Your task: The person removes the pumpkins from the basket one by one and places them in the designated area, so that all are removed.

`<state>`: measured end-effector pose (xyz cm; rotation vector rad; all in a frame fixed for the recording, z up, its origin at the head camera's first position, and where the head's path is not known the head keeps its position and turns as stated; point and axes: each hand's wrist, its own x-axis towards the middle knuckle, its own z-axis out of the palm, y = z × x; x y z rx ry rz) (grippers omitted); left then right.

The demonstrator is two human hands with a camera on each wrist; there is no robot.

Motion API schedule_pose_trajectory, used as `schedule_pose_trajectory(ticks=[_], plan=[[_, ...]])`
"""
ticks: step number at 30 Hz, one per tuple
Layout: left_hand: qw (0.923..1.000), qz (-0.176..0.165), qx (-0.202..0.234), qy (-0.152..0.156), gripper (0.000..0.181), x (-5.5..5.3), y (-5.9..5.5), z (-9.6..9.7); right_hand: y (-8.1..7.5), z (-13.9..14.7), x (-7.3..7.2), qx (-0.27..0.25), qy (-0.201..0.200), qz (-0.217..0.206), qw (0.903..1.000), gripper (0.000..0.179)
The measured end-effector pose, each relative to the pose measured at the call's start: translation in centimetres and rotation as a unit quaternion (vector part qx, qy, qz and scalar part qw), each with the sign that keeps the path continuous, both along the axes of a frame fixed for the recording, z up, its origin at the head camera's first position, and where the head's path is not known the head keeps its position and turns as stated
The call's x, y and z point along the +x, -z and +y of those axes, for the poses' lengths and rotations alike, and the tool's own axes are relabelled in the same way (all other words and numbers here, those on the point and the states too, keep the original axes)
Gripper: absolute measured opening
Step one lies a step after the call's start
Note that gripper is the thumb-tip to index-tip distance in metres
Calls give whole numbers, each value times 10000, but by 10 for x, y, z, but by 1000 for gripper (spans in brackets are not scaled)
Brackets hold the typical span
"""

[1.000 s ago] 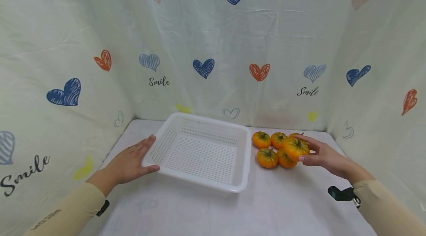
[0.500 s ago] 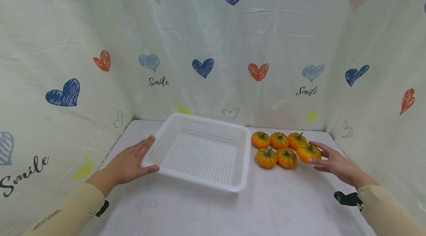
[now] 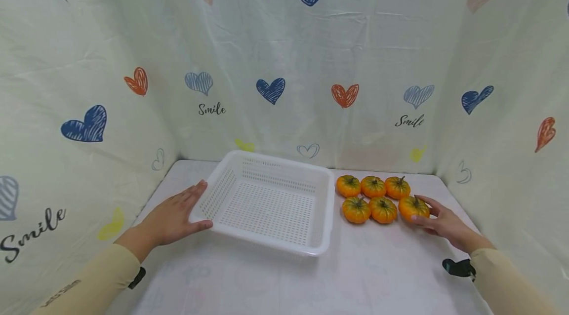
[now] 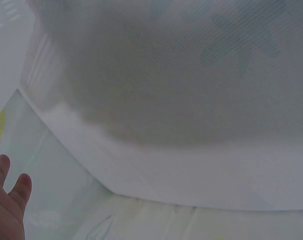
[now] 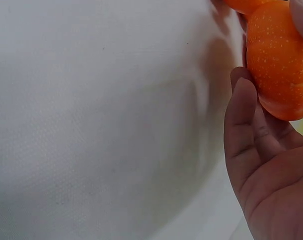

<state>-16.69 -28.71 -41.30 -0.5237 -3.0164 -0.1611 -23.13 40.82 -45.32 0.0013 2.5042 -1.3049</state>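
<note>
My right hand holds a small orange pumpkin at the right end of the front row, thumb on the near side and fingers round its right. In the right wrist view that pumpkin lies between the thumb tip at the frame's corner and the curved fingers. Beside it on the table sit several more small pumpkins, among them one in the front row and one behind. My left hand rests with spread, straight fingers against the left side of a white perforated plastic basket.
The basket stands slightly turned on a white-covered table, its right rim close to the pumpkins. A pale curtain printed with hearts and "Smile" encloses the back and both sides. Only a few left fingers show in the left wrist view.
My right hand has carried the pumpkin rightward and down from over the other pumpkins to the right end of the front row. The left hand and basket have stayed put.
</note>
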Motion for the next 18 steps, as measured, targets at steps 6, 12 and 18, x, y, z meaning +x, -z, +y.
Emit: schedule_pose_trajectory(ticks=[6,12,18], plan=[[10000,34,-22,2,104,0,1,0,9,1,-4,294,88,16,9995,102],[10000,37,10,52,105,0,1,-1,14,0,-8,422,75,48,9991,104],[9999,78,34,98,105,-2,3,-3,15,-2,-10,520,103,18,9986,104]])
